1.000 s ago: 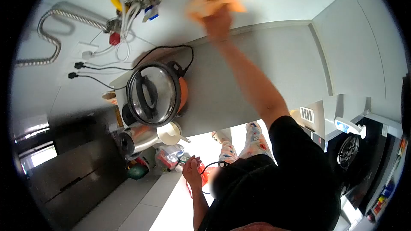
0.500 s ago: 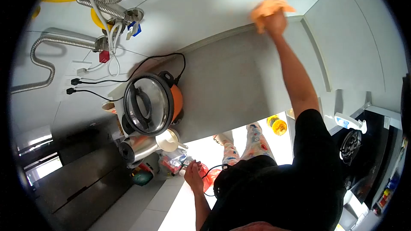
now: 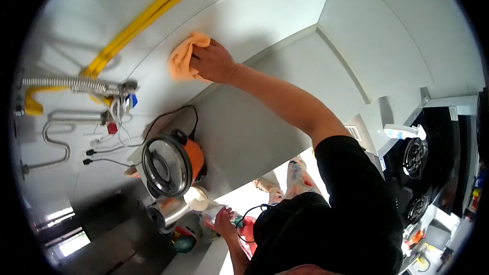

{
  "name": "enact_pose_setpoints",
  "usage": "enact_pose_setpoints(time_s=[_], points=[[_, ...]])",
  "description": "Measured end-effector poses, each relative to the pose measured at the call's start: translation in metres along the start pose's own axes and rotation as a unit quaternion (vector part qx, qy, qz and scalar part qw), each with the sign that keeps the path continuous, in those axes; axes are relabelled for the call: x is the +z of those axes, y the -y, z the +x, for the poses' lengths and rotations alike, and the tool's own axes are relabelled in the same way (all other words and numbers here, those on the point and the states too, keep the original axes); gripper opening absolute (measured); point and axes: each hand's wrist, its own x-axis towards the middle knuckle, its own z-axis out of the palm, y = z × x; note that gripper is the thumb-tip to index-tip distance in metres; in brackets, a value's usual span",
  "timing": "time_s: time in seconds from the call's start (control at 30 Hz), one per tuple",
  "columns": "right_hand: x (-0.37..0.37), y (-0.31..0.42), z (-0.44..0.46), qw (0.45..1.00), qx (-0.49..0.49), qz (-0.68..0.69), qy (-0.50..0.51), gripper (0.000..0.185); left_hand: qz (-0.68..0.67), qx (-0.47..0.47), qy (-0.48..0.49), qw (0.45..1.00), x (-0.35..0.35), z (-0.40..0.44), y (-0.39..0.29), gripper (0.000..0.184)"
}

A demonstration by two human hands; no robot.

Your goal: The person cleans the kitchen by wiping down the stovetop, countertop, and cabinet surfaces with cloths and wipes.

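Observation:
An orange cloth (image 3: 183,58) is pressed against the white tiled wall (image 3: 244,15) under my right hand (image 3: 216,62), just above the back edge of the grey counter (image 3: 254,127). Low in the view, my left hand (image 3: 224,221) hangs near my body, beside the counter's front edge; its fingers are curled, and what they hold, if anything, is too small to make out. An orange electric pot (image 3: 193,159) with a glass lid (image 3: 165,167) stands at the counter's left end.
Black cords run from the pot to wall plugs (image 3: 89,153). A metal kettle (image 3: 170,210) and a cream cup (image 3: 196,198) are below the pot. Yellow pipes (image 3: 147,18) and metal hoses (image 3: 71,82) line the wall. At right are a white spray bottle (image 3: 404,132) and a gas hob (image 3: 416,157).
My right hand has swept the cloth right along the wall, then back far to the left. The camera view has turned and shifted. My left hand stays low near my body.

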Motion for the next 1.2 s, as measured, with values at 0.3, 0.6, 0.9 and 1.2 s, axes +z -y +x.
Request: enact_pose_setpoints(time_s=[0.3,0.6,0.9,1.2], points=[[-0.143,-0.28,-0.042,0.867,0.333,-0.093,-0.36,0.047,0.006,-0.007,-0.008,1.0,0.035,-0.005,-0.03,0.029],[-0.044,-0.154,-0.196,0.879,0.43,0.145,0.146,0.041,0.015,0.07,0.109,0.991,0.078,0.019,-0.075,0.036],[-0.232,0.138,-0.16,0.669,0.486,0.522,0.21,0.044,-0.163,0.15,0.321,0.921,0.145,0.039,-0.137,0.052],[-0.321,0.177,-0.158,0.64,0.595,0.485,-0.037,0.037,-0.104,0.179,0.339,0.918,0.092,0.054,-0.083,0.03]])
